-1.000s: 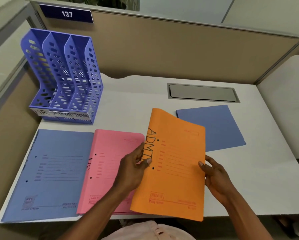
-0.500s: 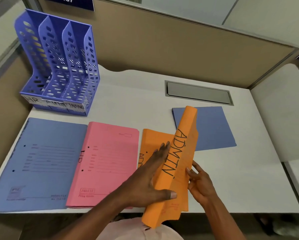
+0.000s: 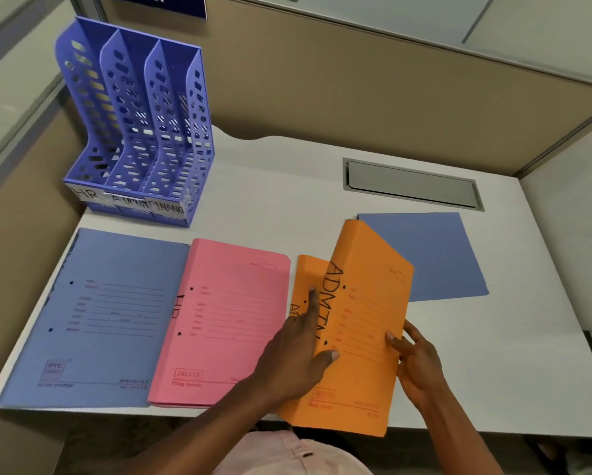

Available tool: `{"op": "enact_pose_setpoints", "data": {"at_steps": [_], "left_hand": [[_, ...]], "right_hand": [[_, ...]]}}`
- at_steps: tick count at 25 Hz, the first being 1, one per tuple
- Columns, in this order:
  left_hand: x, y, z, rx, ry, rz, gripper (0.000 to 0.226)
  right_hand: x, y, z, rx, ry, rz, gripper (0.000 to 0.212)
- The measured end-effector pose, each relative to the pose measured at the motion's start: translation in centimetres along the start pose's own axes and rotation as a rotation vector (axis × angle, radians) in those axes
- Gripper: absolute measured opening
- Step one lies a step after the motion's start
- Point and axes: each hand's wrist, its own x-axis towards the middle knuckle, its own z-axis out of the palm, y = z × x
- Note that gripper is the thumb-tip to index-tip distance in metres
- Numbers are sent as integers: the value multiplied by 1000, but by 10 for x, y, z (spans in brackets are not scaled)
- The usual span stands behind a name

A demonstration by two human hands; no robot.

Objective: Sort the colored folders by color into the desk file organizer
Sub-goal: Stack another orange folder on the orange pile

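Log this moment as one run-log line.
both hands: left, right hold orange ADMIN folder | second orange folder beneath | organizer empty

Both forearms are bare, with no sleeves showing. The hands [image 3: 298,358] carry no rings or watch. A pale pink garment [image 3: 287,455] covers the lap.

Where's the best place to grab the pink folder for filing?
Probably the pink folder's free right edge, coming from the right. It lies flat on the desk, spine side marked HR against the big blue folder, so the right edge looks easiest to lift. The left hand overlaps its near right corner now.
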Motion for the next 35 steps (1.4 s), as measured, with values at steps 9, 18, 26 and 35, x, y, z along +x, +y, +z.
{"op": "enact_pose_setpoints", "data": {"at_steps": [9, 18, 26, 35], "left_hand": [[42, -39, 38, -36, -38, -383, 104], [48, -40, 65, 52, 67, -491, 89], [58, -37, 68, -30, 96, -575, 57], [80, -30, 67, 50, 63, -691, 55]], "right_hand": [[20, 9, 29, -445, 157, -145, 59], [31, 23, 29, -985, 209, -159, 50], [44, 23, 22, -1097, 199, -159, 59], [62, 17, 2, -947, 159, -171, 48]]}}
